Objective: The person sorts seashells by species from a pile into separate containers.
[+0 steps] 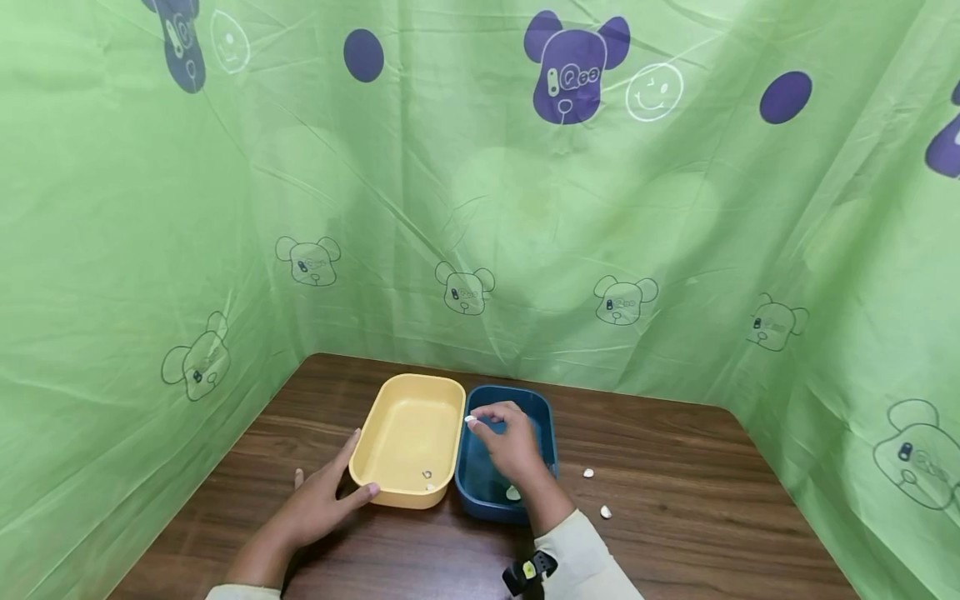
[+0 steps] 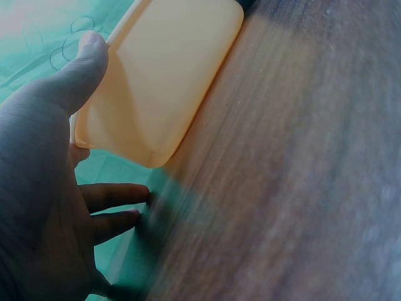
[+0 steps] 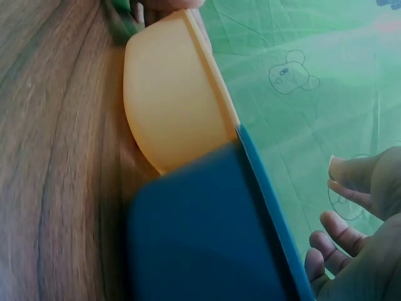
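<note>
My right hand (image 1: 513, 442) is over the blue container (image 1: 551, 417) and pinches a small white piece (image 1: 470, 419) between thumb and fingertips. The piece is near the rim shared with the yellow container (image 1: 408, 417); its kind is too small to tell. My left hand (image 1: 318, 500) holds the yellow container's near left corner, with the thumb on the near wall and a finger along the left side; its other fingers are spread. In the yellow container lie a small ring-like item (image 1: 427, 474) and a white piece (image 1: 430, 487). A pale piece (image 1: 513, 493) lies in the blue one.
Two white pieces, one farther back (image 1: 588, 472) and one nearer (image 1: 605, 512), lie on the wooden table (image 1: 690, 483) right of the blue container. A green printed curtain (image 1: 525, 208) surrounds the table. A black band (image 1: 529, 572) is at the right wrist.
</note>
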The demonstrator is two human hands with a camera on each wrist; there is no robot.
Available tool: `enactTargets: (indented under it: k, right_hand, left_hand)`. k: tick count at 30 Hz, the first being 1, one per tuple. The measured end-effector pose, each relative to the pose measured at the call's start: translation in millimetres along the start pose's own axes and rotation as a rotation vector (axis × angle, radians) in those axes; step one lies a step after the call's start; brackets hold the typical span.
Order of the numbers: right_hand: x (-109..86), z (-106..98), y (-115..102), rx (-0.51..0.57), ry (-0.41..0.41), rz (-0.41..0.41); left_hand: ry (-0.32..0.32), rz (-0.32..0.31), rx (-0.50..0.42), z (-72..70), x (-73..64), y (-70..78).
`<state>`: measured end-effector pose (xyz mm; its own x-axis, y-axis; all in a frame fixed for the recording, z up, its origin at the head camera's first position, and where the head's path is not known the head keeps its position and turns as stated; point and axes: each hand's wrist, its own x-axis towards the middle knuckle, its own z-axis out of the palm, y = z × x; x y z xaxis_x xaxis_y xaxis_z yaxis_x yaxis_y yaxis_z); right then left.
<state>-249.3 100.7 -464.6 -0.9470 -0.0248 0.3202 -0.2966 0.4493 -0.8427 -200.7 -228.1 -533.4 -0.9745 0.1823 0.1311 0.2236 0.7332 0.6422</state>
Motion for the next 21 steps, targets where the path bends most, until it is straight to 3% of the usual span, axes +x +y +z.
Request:
enactTargets:
  k: [12,21]
  right_hand:
    - [2.0,19.1,-11.7,0.023,-0.083,-0.009]
    - [5.4,19.3,-12.9,0.033,-0.081,-0.034]
  left_hand:
    - [0.011,0.007,0.005,0.5,0.0,0.7]
    - [0.014,0.012,0.003,0.5,0.0,0.5]
